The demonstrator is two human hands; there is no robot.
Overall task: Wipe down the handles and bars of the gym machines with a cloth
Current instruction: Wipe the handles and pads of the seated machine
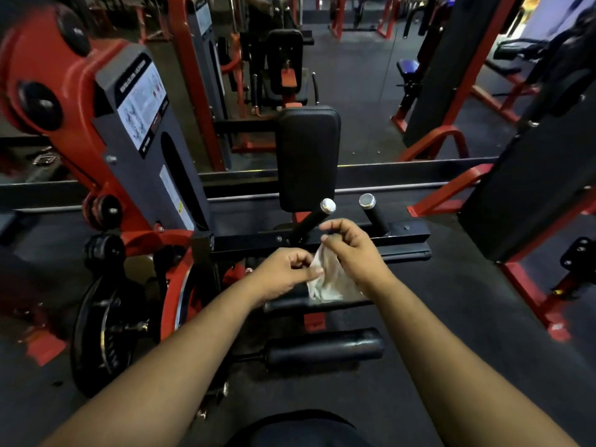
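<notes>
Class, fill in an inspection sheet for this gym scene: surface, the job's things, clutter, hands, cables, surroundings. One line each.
Surface: dark rubber floor, no spills seen.
Job's things: pale cloth held between both hands; two black handles with chrome end caps, unwiped for now.
Clutter: nothing seen.
Hands: left hand pinches the cloth; right hand has a grip on its top.
Cables: nothing seen.
Surroundings: black back pad, foam roller, red-framed machines.

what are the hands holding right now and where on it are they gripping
Both hands hold the cloth. The right hand pinches its top end; the left hand pinches its left edge, lower down. Neither touches a handle.
</notes>
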